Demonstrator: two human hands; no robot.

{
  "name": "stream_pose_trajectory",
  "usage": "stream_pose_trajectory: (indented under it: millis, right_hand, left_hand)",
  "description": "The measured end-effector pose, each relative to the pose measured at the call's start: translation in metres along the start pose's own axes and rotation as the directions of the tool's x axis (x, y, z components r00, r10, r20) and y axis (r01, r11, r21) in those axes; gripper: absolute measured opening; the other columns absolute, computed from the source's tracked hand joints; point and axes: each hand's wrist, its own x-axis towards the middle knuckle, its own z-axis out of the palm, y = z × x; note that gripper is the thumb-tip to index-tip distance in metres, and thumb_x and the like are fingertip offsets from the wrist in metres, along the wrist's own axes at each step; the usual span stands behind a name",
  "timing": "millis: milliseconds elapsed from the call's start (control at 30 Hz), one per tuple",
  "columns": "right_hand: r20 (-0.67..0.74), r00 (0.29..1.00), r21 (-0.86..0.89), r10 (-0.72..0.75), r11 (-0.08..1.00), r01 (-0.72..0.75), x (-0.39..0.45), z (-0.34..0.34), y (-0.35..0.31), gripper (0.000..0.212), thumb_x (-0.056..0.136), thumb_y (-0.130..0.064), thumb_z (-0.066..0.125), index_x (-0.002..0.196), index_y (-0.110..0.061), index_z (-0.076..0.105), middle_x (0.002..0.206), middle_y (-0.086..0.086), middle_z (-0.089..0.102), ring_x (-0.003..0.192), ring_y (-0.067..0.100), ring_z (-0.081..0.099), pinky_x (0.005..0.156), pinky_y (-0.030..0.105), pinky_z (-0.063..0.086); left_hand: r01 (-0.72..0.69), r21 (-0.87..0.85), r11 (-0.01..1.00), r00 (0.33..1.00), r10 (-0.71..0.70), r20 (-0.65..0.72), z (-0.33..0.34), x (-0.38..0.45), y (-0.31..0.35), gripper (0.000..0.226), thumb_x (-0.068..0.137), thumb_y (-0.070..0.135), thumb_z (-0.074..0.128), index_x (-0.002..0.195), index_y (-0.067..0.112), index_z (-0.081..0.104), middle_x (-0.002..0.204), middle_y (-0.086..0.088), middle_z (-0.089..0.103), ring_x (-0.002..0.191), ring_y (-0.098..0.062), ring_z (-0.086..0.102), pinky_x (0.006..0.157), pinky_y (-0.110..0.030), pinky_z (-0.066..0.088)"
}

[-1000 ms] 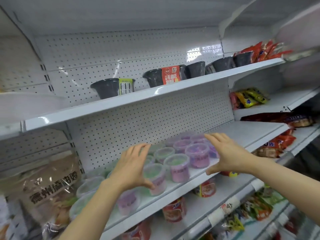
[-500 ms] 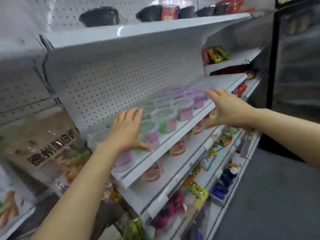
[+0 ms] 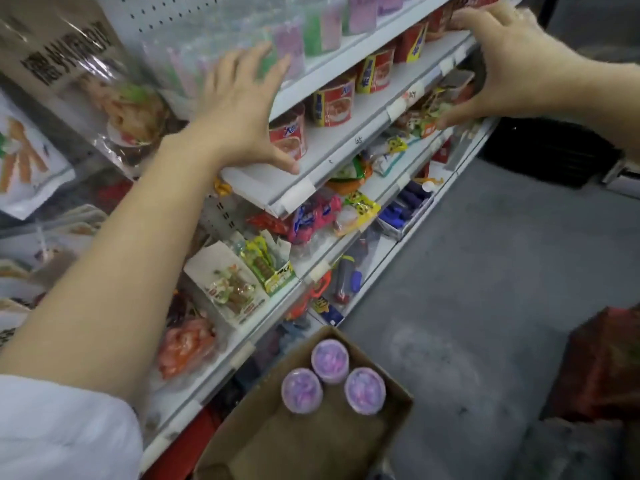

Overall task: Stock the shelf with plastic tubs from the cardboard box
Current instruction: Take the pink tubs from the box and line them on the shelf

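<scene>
Both your hands are spread and holding nothing: left hand (image 3: 239,109), right hand (image 3: 509,60), up at the shelf (image 3: 346,53). Three purple tubs (image 3: 329,356) sit in the cardboard box (image 3: 311,441) below.

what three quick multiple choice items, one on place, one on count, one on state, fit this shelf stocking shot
1. Where is the cardboard box?
A. on the floor below the shelves
B. on the top shelf
C. in the left hand

2. How many purple-lidded tubs show in the box?
A. one
B. three
C. six

3. What does the left hand hold?
A. a tub
B. a red can
C. nothing

Answers: 1 A, it sits low beside the grey floor; 2 B, three round lids cluster at its far end; 3 C, its fingers are spread, holding nothing.
</scene>
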Motion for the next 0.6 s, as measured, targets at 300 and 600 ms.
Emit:
stream_pose_trajectory:
  millis: [300,600]
  right_hand:
    - [0.253,0.964,0.084,0.081,0.991,-0.105,-0.157,0.111,-0.027,0.125,0.057,-0.057,0.084,0.152,-0.008,0.02,0.15,0.017,0.03,0.133,0.04,0.029,0.113,0.047,0.026]
    - [0.561,0.821,0.115,0.107,0.972,-0.205,-0.278,0.287,-0.08,0.123,0.063,-0.065,0.075,0.154,-0.01,0.012,0.156,0.008,0.023,0.14,0.03,0.023,0.117,0.037,0.02]
  left_hand:
    - [-0.046,-0.055,0.997,0.971,0.058,0.232,0.117,-0.132,0.055,0.137,0.059,0.075,0.077,0.16,0.025,-0.001,0.166,-0.003,-0.004,0.151,-0.029,-0.001,0.123,-0.047,0.005]
    - [0.062,-0.2,0.978,0.878,0.042,0.476,0.302,-0.236,0.064,0.13,0.069,0.066,0.076,0.16,0.021,-0.006,0.167,-0.005,-0.005,0.152,-0.03,-0.002,0.123,-0.044,0.004]
